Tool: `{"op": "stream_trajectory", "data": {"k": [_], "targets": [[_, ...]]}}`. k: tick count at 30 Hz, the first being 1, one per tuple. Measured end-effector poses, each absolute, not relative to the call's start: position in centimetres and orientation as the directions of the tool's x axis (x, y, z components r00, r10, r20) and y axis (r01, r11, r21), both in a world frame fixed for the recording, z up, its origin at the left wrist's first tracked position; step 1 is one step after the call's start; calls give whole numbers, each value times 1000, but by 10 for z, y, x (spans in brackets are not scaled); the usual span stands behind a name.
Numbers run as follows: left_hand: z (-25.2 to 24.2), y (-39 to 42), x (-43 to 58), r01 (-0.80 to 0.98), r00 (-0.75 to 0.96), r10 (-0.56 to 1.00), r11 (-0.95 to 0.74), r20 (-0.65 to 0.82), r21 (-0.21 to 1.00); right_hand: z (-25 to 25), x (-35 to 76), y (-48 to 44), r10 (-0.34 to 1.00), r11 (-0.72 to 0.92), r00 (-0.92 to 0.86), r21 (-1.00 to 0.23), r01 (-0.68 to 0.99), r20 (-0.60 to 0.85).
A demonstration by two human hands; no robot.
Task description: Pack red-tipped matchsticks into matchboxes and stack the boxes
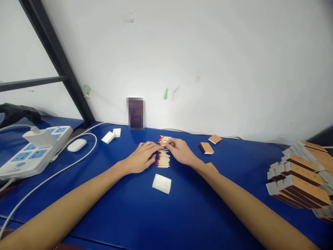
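Red-headed wooden matches point(163, 160) lie side by side in a column on the blue tabletop, their heads to the left. My left hand point(142, 158) rests palm down at their left side, fingers stretched out and fingertips touching the upper matches. From the right, my right hand point(180, 151) reaches in with curled fingers, pinching at the match ends in the upper part of the column. How many matches it grips is hidden. Nearer to me lies a white matchbox tray point(161, 183). Beyond my right hand sit orange matchbox sleeves point(206, 148).
Stacked orange matchboxes point(303, 173) stand at the right. Two small white trays point(108, 137) lie at the back left. A power strip point(33, 152), a white oval case point(77, 145) and a looping white cable point(70, 166) occupy the left. A white wall point(221, 62) rises behind.
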State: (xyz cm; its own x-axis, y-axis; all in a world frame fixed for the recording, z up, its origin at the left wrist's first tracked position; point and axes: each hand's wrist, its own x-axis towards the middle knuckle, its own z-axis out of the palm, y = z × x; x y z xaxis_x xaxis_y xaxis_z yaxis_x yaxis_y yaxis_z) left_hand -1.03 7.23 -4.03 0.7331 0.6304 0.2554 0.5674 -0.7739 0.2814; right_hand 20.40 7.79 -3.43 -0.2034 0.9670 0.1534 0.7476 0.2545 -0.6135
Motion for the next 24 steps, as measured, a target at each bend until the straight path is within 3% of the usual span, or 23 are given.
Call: {"op": "stream_trajectory", "data": {"k": [4, 14, 20, 24], "targets": [[-40, 73, -11, 533, 743, 613, -785, 268, 318, -42, 206, 81, 956, 288, -179, -617, 732, 233], [-42, 72, -10, 516, 750, 589, -806, 300, 291, -53, 222, 83, 856, 516, -398, -501, 695, 329], [-44, 73, -9, 720, 601, 747, -660, 284, 213, -54, 220, 86, 862, 496, -363, -440, 748, 354], [-46, 75, -8, 779, 565, 799, -599, 205, 186, -53, 216, 86, 897, 434, -315, -480, 762, 312]]}}
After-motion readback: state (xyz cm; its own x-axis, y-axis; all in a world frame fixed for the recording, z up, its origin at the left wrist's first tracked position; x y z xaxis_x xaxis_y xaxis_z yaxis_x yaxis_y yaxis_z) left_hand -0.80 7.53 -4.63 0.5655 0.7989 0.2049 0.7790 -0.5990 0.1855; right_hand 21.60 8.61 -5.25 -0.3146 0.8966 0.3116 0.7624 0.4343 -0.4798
